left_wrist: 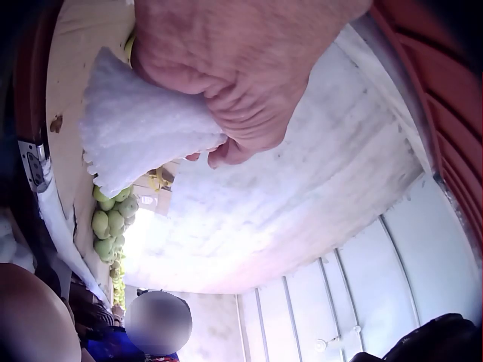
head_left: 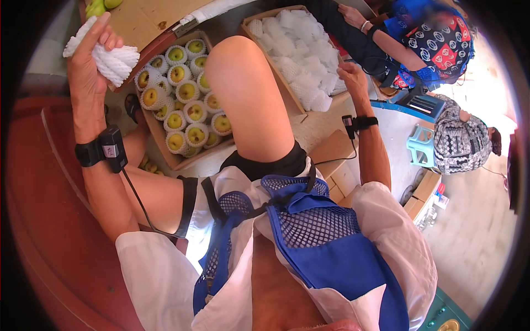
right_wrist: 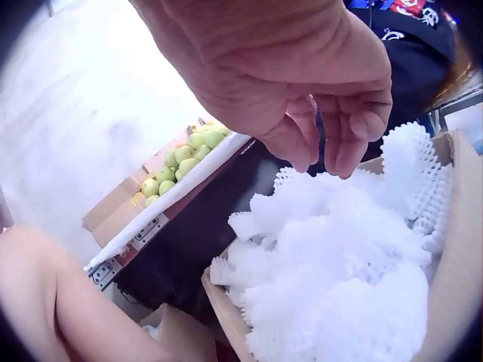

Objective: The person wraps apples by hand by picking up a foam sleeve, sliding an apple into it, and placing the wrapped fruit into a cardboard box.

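Note:
My left hand [head_left: 88, 74], raised at the upper left of the head view, grips a white foam fruit net [head_left: 118, 62]. In the left wrist view the same net flares out from under the curled fingers. My right hand [head_left: 353, 80] is over the right edge of a cardboard box [head_left: 282, 99] heaped with loose white foam nets [head_left: 298, 49]. Its fingers are loosely bent with nothing between them, and the fingertips are just above the heap in the right wrist view. Yellow-green apples [head_left: 187, 91] in foam nets fill another cardboard box [head_left: 175, 161], left of my raised knee.
A cardboard-covered table [head_left: 152, 19] stands at the top left, with green fruit [right_wrist: 181, 162] piled on it. Another person [head_left: 436, 44] sits close beyond the foam-net box. Farther right are a person in a patterned top [head_left: 461, 138] and a light-blue stool [head_left: 422, 146].

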The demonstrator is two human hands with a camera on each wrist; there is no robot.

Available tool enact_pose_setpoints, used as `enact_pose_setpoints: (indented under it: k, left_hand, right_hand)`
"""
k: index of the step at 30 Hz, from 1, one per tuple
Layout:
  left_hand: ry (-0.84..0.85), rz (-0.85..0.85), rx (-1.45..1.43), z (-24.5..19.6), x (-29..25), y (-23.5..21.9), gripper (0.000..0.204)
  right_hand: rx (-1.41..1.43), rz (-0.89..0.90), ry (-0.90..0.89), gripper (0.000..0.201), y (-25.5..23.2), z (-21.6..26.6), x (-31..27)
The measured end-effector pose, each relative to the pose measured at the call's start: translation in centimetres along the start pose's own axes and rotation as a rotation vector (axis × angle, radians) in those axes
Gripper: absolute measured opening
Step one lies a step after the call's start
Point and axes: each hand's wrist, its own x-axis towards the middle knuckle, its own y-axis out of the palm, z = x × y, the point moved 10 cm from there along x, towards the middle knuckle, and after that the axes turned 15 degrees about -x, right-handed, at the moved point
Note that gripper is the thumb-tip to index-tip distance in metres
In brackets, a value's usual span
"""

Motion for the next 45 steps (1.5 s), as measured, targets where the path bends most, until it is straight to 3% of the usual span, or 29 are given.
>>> enact_pose_setpoints:
  k: [2,8,14,18,24,29,31,33,37,41,45]
  left_hand:
    - [-0.002,-0.018,-0.006,0.0,0.1,-0.3,0.013]
    - [-0.004,-0.036,0.019,-0.2,0.4,-0.6,0.019]
    - [0.005,-0.065,0.005,-0.1,0.7,-1.0,0.012]
    - [-0.007,-0.072,0.012,-0.2,1.3,-2.3,0.012]
    - [0.02,0.032,0.018,0.3,0.7,0.3,0.012]
    - [0.063,0.009,0.187,0.4,-0.8,3.3,0.014]
    - [0.045,0.062,0.332,0.9,-1.0,4.0,0.016]
    - [0.084,0.088,0.347,0.6,-2.1,6.4,0.019]
    - [0.153,0.141,0.286,0.9,-3.2,8.4,0.022]
    - [0.251,0.023,0.353,1.0,-3.3,7.3,0.028]
    - [0.277,-0.043,0.281,0.2,-3.2,5.5,0.03]
  right_hand:
    - [-0.111,-0.041,-0.111,0.034,0.1,2.7,1.4]
    - [-0.478,-0.198,-0.19,0.036,-0.2,8.1,4.6]
    - [-0.663,0.058,-0.03,0.033,2.8,6.1,6.4]
    - [-0.346,-0.003,-0.031,0.031,1.2,6.3,6.0]
    - [0.047,-0.076,-0.03,0.026,-2.6,11.2,2.9]
    - [0.378,-0.028,-0.029,0.025,-5.2,23.1,-2.0]
    - [0.416,-0.032,-0.115,0.026,-5.3,28.3,-3.1]
    - [0.404,-0.016,-0.205,0.026,-5.5,34.4,-4.6]
    - [0.645,0.012,-0.467,0.025,-1.8,42.2,-4.4]
    - [0.607,0.009,-0.506,0.024,1.8,47.6,-5.7]
    - [0.658,0.264,-0.452,0.03,4.6,50.0,-7.4]
